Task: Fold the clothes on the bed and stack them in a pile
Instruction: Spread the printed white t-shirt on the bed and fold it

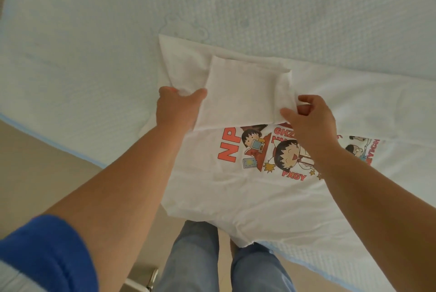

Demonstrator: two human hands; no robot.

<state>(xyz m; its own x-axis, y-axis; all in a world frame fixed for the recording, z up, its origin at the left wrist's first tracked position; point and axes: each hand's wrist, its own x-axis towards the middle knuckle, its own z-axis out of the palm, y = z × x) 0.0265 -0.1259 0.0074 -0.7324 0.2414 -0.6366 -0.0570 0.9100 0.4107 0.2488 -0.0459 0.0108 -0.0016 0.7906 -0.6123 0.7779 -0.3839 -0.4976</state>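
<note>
The white printed T-shirt [247, 188] is lying across the near edge of the bed [118, 32], only partly folded. The left hand [175, 109] and right hand [311, 119] are each pinching a side of the folded-over flap, fingers clamped on the cloth. No finished pile is showing, so most folding and stacking seems left to do

free: bare bed [94, 32] lying open from the far edge to the left edge | blocking: white T-shirt [236, 197] covering the near edge, overhanging it beside the person's legs [200, 256]
</note>
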